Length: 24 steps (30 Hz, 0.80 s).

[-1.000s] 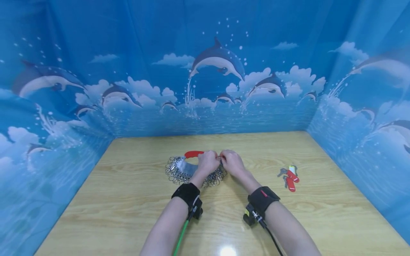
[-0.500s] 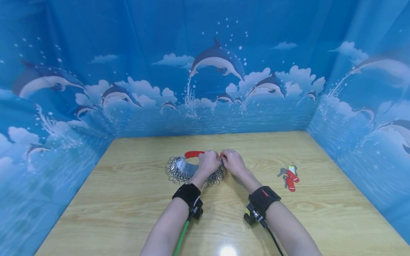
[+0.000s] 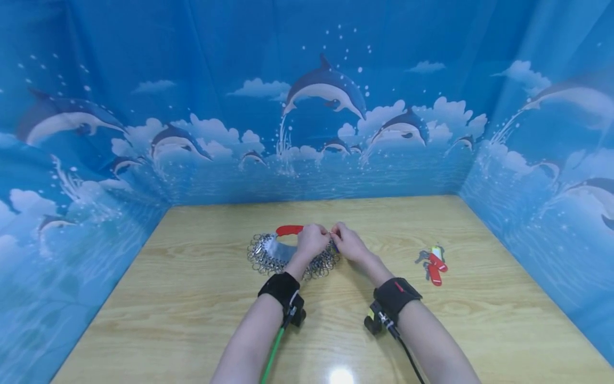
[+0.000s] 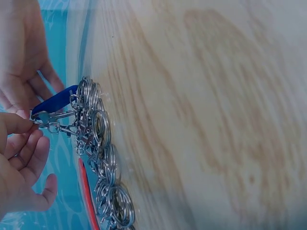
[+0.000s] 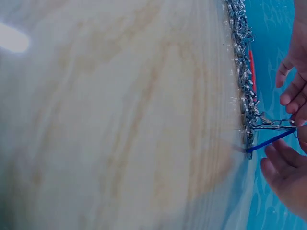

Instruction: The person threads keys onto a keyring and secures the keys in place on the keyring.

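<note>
A silver plate (image 3: 280, 250) with a red handle (image 3: 289, 230) lies on the table, fringed with many metal clasps and split rings (image 3: 262, 260). At its right end my left hand (image 3: 313, 242) pinches a small metal key ring (image 4: 38, 123) between thumb and forefinger. My right hand (image 3: 350, 245) meets it there and pinches the same ring from the other side. A blue key tag (image 4: 55, 101) and a key (image 4: 44, 117) hang from this ring, next to a clasp (image 4: 62, 128). The fingertips hide exactly how ring and clasp join.
To the right on the wooden table (image 3: 206, 314) lie several keys with red tags (image 3: 435, 274) and a yellow tag (image 3: 436, 252). A blue curtain with dolphins (image 3: 331, 88) encloses the back and sides. Cables (image 3: 272, 352) run from the wrist cameras.
The right hand's fingers have loosened slightly and shifted, and the blue tag now shows beneath them. The left hand stays almost in place; the plate has hardly moved.
</note>
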Each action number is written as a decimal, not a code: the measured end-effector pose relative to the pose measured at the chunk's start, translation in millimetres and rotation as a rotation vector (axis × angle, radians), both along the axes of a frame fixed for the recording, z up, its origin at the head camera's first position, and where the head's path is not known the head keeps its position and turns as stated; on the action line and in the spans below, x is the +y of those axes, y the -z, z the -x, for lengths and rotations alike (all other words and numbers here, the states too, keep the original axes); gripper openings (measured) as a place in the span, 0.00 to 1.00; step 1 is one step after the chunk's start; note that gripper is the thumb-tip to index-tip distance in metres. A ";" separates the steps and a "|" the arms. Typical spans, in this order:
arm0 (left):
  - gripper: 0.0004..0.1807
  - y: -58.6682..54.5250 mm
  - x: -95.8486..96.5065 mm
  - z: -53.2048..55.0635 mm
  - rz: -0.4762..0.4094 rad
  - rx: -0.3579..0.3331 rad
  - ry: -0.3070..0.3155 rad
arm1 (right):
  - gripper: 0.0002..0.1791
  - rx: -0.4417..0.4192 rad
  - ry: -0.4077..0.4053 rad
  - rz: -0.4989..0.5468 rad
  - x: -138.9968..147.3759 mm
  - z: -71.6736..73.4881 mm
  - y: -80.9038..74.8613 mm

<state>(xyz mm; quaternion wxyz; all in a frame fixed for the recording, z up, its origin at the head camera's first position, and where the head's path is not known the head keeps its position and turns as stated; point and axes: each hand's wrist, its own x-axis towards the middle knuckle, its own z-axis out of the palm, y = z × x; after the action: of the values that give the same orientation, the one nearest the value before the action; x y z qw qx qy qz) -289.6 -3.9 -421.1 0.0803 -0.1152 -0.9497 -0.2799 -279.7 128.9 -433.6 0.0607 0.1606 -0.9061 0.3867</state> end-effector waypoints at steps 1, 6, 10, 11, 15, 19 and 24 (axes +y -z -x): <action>0.23 -0.1 -0.2 -0.7 -0.011 -0.005 -0.003 | 0.02 -0.015 -0.001 0.008 0.0 0.1 1.3; 0.24 -0.1 -0.9 -1.7 -0.078 -0.071 -0.005 | 0.03 -0.038 0.011 0.060 0.1 1.5 4.0; 0.20 -3.5 -0.3 -0.7 -0.132 -0.114 0.019 | 0.03 -0.071 0.043 0.127 0.7 4.7 1.1; 0.18 -4.4 -0.2 -0.7 -0.140 -0.118 0.029 | 0.04 -0.080 0.053 0.142 0.9 5.4 -0.3; 0.14 -6.0 -0.6 -1.7 -0.098 -0.121 0.079 | 0.06 -0.119 0.099 0.161 4.9 8.6 -2.4; 0.19 -7.1 -1.6 -5.3 -0.009 -0.150 0.185 | 0.08 -0.109 0.160 0.094 11.4 12.6 -0.3; 0.24 -9.0 -1.6 -9.2 0.056 -0.244 0.280 | 0.08 -0.076 0.211 -0.007 20.3 20.1 4.8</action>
<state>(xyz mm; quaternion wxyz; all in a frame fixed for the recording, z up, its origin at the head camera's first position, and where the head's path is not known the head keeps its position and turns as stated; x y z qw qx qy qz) -280.4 -5.4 -412.1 -0.0785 -0.2138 -0.9345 -0.2736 -299.8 149.2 -438.4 0.0659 0.0496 -0.9209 0.3809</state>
